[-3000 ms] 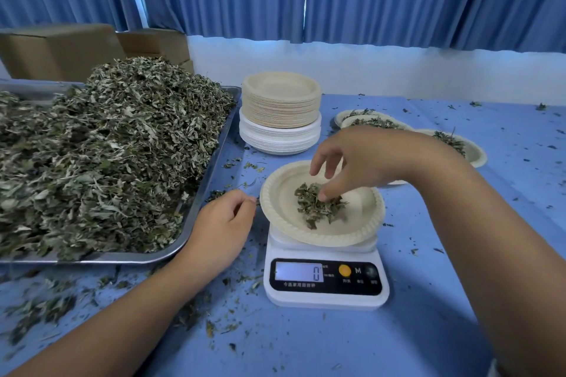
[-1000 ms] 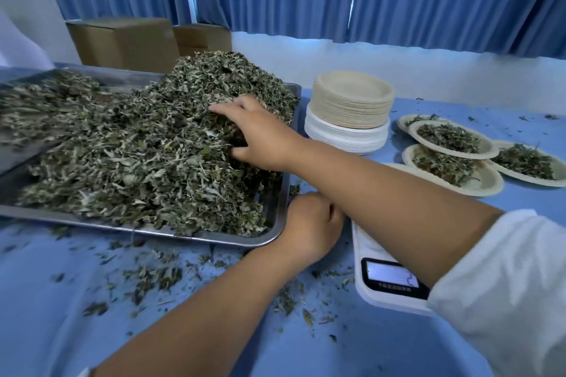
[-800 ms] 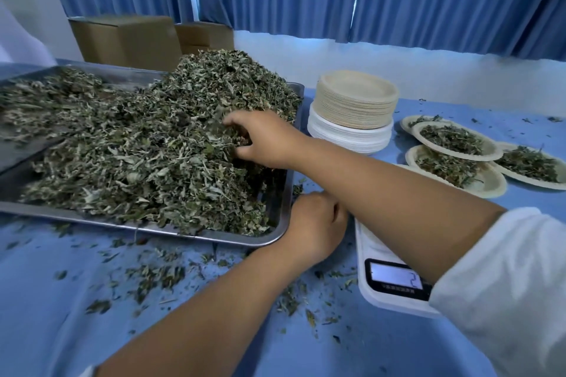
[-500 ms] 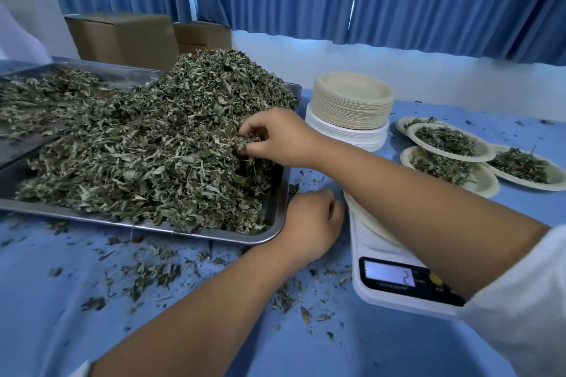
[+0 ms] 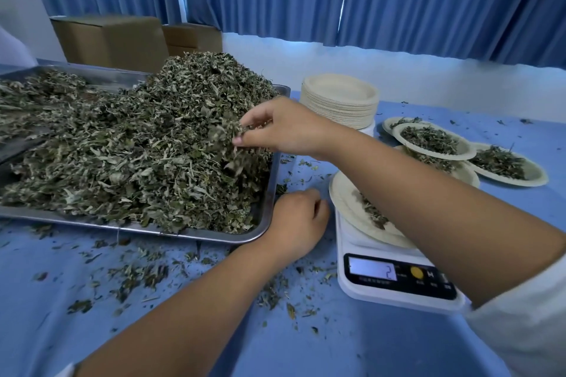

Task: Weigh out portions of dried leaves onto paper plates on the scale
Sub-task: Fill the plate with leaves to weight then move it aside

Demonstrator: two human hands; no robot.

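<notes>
A: One end of the metal tray (image 5: 190, 234) is cut off at the left. What fills it?
B: Dried leaves (image 5: 137, 156), heaped right up to its right rim. Crumbs litter the near table (image 5: 337, 346).
A: And the scale (image 5: 398, 300)?
B: Right of the tray, reading 2. The forearm hides most of the paper plate (image 5: 346, 202) on it; a few leaves show.
A: Hands?
B: The right hand (image 5: 288, 128) pinches a tuft over the heap. The left hand (image 5: 297, 223) rests curled in the gap between tray and scale. Its palm is hidden, so I cannot tell if it holds anything.
</notes>
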